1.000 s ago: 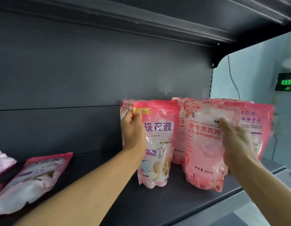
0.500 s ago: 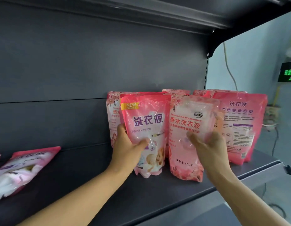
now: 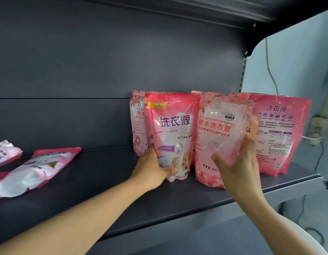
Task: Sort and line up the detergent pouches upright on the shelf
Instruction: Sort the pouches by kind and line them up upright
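Two front pouches steadied upright | left hand (image 3: 152,168) grips "NEW" pouch (image 3: 173,133) base | right hand (image 3: 238,166) clasps perfumed-detergent pouch (image 3: 218,137) | flat pouches (image 3: 36,170) unsorted on shelf (image 3: 178,199)

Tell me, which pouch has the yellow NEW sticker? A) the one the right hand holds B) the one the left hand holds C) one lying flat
B: the yellow NEW label sits on the upright pouch gripped low down by the left hand.

pale wall (image 3: 292,67), hanging cable (image 3: 269,70), wall socket (image 3: 318,124)
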The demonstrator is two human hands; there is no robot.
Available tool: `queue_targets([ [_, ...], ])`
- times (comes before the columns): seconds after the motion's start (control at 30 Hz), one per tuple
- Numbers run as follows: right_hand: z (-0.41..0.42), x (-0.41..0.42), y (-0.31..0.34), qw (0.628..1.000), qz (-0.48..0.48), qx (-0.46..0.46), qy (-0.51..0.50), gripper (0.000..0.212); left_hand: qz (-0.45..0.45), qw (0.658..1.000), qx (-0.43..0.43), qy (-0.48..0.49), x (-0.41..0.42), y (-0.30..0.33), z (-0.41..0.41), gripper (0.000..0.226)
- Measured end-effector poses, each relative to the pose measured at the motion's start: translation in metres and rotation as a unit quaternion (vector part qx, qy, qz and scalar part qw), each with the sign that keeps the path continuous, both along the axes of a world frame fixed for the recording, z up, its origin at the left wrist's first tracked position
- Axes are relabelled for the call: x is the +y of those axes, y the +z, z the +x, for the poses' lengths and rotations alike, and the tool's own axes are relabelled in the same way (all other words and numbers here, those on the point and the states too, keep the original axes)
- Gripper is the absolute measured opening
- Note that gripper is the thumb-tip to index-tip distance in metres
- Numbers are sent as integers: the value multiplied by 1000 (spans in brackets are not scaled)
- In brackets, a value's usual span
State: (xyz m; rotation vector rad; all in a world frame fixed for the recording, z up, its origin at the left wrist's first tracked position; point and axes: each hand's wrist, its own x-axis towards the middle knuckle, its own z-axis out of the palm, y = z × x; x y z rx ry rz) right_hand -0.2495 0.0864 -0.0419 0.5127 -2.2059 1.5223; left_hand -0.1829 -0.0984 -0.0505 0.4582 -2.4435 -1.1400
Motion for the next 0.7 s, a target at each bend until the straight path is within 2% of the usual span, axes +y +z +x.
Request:
queue_targets([
  [0.07,15,1,2,997,5,77,-25,84,-17,999,-25,-16,-5,2,9,73],
  [0.13,27,-3,2,988,28,148,-35,84,-30,998,-44,-30,-13,9,20,69],
  [0.3,56,-30,7,980,36,192,-41,71,-93,991,-88,-23,-47,33,61,71],
  [0.37,63,-36,16,979,6,195,-60,71,-116,988,-104,-12,-68,38,83,69],
  [0.43,60,-38,22,984,-20,158,-84,75,-130,984,-122,1,-89,42,106,65],
  [0.5,41,-38,7,986,24,132,-98,82,-145,979,-140,16,-111,46,128,61],
  [0.57,55,-58,8,981,22,160,-105,77,-164,973,-160,36,-132,52,145,58],
  [0.63,98,-93,22,979,3,201,-40,63,-177,966,-182,48,-150,56,158,57],
  [0.7,127,-124,26,962,51,264,39,58,-196,959,-197,51,-165,60,169,55],
])
